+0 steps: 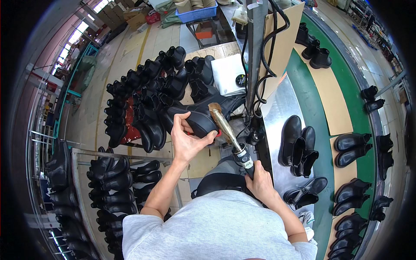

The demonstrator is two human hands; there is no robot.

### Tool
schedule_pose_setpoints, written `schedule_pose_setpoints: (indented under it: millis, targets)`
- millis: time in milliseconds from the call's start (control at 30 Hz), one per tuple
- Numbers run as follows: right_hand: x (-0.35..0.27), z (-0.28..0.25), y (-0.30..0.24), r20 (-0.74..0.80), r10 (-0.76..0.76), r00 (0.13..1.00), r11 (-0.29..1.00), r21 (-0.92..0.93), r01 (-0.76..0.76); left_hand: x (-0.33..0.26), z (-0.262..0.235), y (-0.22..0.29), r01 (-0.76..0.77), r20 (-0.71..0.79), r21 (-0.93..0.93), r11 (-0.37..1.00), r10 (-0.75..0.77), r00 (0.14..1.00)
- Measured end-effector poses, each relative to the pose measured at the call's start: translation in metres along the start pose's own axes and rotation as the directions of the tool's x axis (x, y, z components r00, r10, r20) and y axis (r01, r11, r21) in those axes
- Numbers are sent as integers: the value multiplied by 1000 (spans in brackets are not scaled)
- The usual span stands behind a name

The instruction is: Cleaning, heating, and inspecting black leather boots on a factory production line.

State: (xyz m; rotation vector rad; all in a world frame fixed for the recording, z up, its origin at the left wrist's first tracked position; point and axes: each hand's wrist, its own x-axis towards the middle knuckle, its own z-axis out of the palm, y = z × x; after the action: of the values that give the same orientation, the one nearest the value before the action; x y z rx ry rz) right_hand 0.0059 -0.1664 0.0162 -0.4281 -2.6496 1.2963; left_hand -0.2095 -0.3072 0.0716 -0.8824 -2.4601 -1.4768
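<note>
My left hand (190,136) is closed around the toe end of a black leather boot (200,122), its sole edge facing up. A small red patch shows beside that thumb; I cannot make out what it is. Low by my lap, my right hand (261,180) is wrapped around the black handle of a hot air gun (229,133). Its long metal barrel slants up and left, and the browned, flared nozzle is close to the boot's side. Whether nozzle and leather touch, I cannot tell. The boot's shaft is partly hidden among other dark boots.
Many black boots (147,95) crowd the bench ahead and left, beside a folded white cloth (227,73). A rack of boots (115,186) stands at my left. On my right are a metal ledge with boots (291,138), a green conveyor (323,123) and a post with hanging cables (255,52).
</note>
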Motion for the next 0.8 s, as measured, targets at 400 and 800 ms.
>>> schedule_pose_setpoints:
  millis: [400,800]
  targets:
    - [0,-4,-1,16,48,999,999,4,-48,6,1,7,-87,43,45,995,85,995]
    - [3,0,-2,-49,10,999,1000,24,-9,1,14,4,297,80,-374,879,-289,954]
